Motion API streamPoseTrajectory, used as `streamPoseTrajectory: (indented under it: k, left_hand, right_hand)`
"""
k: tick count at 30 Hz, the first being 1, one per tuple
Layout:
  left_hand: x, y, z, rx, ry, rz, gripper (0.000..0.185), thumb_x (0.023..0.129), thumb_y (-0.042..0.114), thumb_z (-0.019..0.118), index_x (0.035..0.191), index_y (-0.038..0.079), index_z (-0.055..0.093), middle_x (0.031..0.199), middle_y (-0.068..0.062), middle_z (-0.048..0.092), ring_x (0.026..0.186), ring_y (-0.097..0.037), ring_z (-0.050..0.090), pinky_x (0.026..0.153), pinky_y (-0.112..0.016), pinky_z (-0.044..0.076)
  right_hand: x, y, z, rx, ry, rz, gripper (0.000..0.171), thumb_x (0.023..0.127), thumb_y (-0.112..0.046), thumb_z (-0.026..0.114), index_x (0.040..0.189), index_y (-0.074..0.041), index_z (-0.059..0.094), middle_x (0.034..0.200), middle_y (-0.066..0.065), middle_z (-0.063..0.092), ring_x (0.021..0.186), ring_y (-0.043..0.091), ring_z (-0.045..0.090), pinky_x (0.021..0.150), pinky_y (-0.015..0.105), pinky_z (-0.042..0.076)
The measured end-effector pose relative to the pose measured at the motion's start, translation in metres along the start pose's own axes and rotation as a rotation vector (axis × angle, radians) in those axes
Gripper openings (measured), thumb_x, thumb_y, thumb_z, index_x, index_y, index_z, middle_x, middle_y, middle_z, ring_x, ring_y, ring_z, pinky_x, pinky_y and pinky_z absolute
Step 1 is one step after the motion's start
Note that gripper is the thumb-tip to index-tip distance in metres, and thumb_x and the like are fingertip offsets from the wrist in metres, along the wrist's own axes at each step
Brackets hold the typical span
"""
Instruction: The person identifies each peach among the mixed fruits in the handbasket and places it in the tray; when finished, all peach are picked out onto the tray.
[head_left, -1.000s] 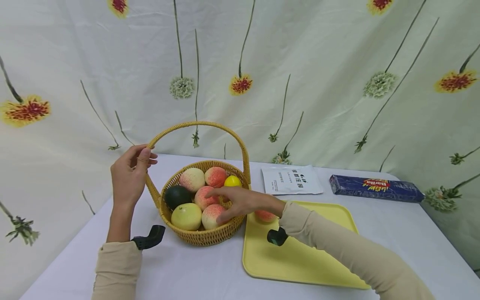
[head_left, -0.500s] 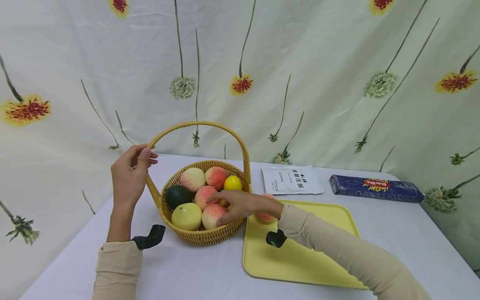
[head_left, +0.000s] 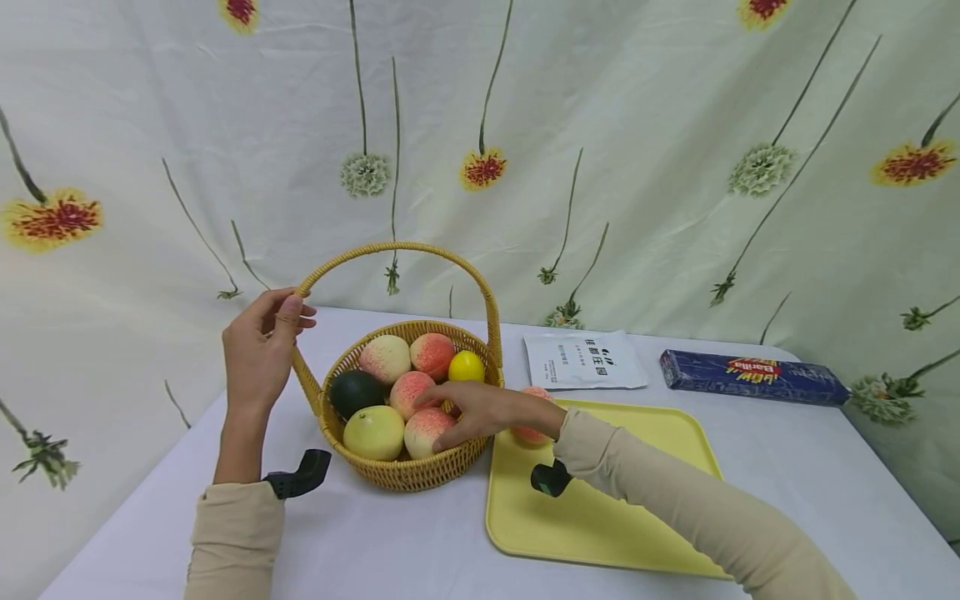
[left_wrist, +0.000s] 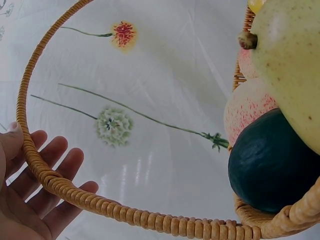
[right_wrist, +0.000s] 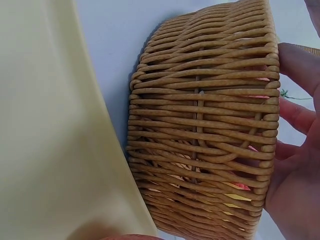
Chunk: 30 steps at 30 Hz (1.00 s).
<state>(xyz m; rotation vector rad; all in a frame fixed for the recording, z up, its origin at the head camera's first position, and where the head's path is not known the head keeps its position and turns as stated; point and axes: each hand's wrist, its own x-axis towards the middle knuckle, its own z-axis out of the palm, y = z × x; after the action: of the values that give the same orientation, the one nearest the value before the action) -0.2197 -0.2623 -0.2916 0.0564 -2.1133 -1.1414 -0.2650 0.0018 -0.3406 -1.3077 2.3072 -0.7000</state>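
On a white table stands a woven basket (head_left: pixel 405 458) of fruit beside a yellow tray (head_left: pixel 600 517). Left hand (head_left: pixel 258 354) rests open-fingered against the arched handle (head_left: pixel 397 248), thumb on top. Right hand (head_left: pixel 480 410) reaches over the rim, fingers spread around a pink peach (head_left: pixel 425 429), apparently touching rather than gripping. Peach looks smooth, round, light, possibly artificial; best cupped from above.
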Motion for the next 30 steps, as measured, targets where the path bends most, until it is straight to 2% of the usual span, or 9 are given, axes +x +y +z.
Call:
streamPoseTrajectory:
  k: [13,20,30]
  left_hand:
    - [0.0001,0.0007,0.0001,-0.004,-0.001,0.008,0.039,0.098,0.039,0.049,0.119,0.008,0.063,0.097,-0.004,0.067,0.082,0.002,0.061,0.078,-0.01,0.047]
    - [0.0009,0.0011,-0.0002,-0.004,-0.003,0.007,0.04,0.098,0.04,0.049,0.119,0.009,0.063,0.098,-0.005,0.067,0.083,0.002,0.061,0.08,-0.01,0.048]
    - [-0.0002,0.0005,-0.0003,0.0,-0.008,-0.014,0.04,0.098,0.041,0.048,0.12,0.01,0.063,0.099,-0.005,0.067,0.083,0.0,0.061,0.078,-0.01,0.047]
  right_hand:
    - [-0.0004,0.0011,0.0012,-0.023,0.012,-0.001,0.053,0.087,-0.024,0.072,0.133,-0.009,0.052,0.131,0.004,0.054,0.107,0.01,0.05,0.099,0.028,0.043]
    - [-0.004,0.0026,-0.0002,0.038,0.024,-0.014,0.054,0.087,-0.024,0.071,0.133,-0.009,0.05,0.131,0.004,0.052,0.107,0.012,0.049,0.096,0.022,0.042]
    - [-0.0077,0.0029,0.0014,0.089,0.072,-0.003,0.053,0.086,-0.026,0.072,0.132,-0.014,0.05,0.131,0.002,0.05,0.109,0.011,0.049,0.098,0.027,0.043]
